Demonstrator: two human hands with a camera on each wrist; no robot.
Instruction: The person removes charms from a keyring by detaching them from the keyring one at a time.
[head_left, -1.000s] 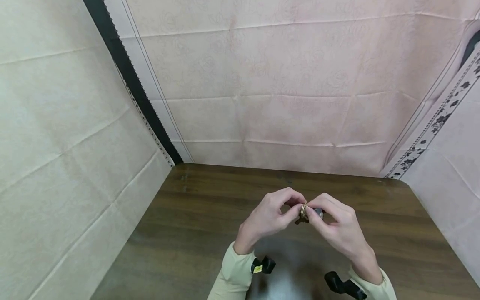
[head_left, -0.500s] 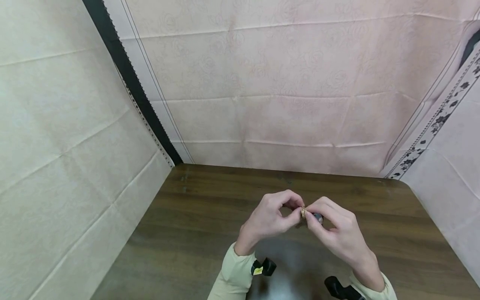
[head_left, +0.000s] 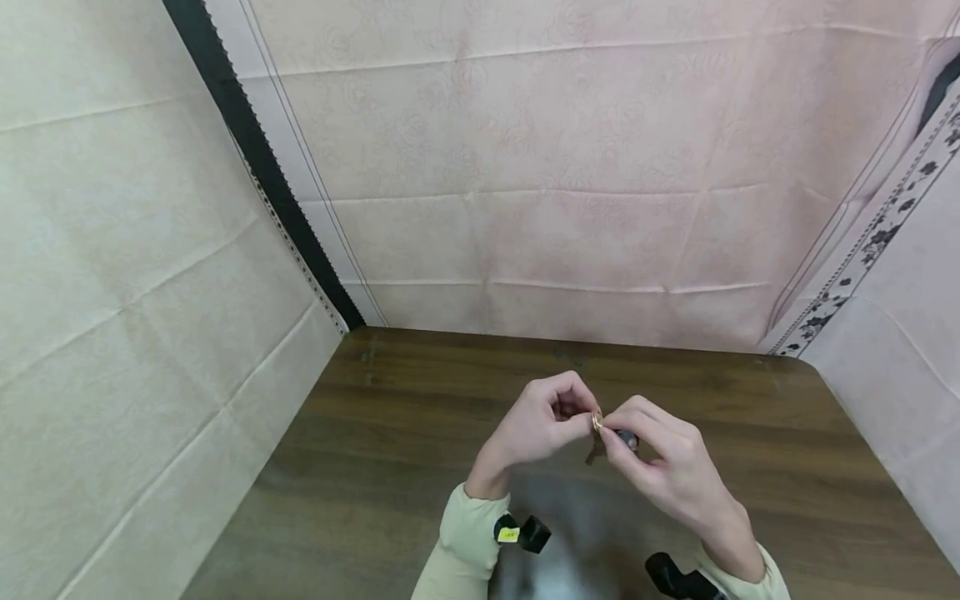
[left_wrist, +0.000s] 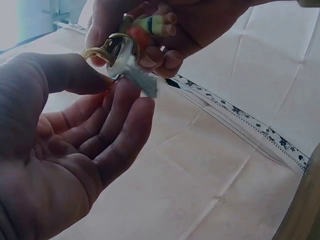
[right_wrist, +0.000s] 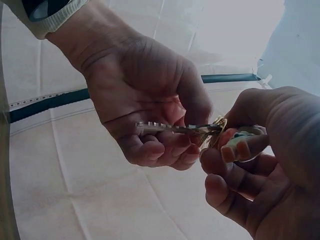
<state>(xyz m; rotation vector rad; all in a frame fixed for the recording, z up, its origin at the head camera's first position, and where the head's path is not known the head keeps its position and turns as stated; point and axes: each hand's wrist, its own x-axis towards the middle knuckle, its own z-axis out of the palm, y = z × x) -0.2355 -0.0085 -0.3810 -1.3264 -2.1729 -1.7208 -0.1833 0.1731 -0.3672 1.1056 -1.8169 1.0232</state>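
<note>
Both hands meet above the brown wooden table [head_left: 390, 450] and hold a small bunch between them. A gold key ring [head_left: 597, 419] [left_wrist: 101, 49] [right_wrist: 218, 125] carries a silver key [left_wrist: 136, 76] [right_wrist: 167, 128] and a small green and red charm [left_wrist: 148, 26] [right_wrist: 240, 142]. My left hand [head_left: 573, 417] [left_wrist: 107, 95] [right_wrist: 175, 135] pinches the key, thumb on the ring's edge and fingers curled behind the blade. The charm and the ring are pinched in the fingertips of my right hand [head_left: 611, 433] [right_wrist: 220, 150] [left_wrist: 150, 45]. The key's tip hangs below the fingers [head_left: 592, 452].
Creased pink cloth [head_left: 570, 167] hangs behind the table, and cream cloth [head_left: 127, 275] to the left beyond a black band [head_left: 258, 162]. A flowered border [head_left: 877, 242] runs at the right. Black wrist mounts [head_left: 528, 532] sit on the pale sleeves.
Both hands have drifted slightly left and up with the bunch still held between them. The fingers have shifted a little on the ring.
</note>
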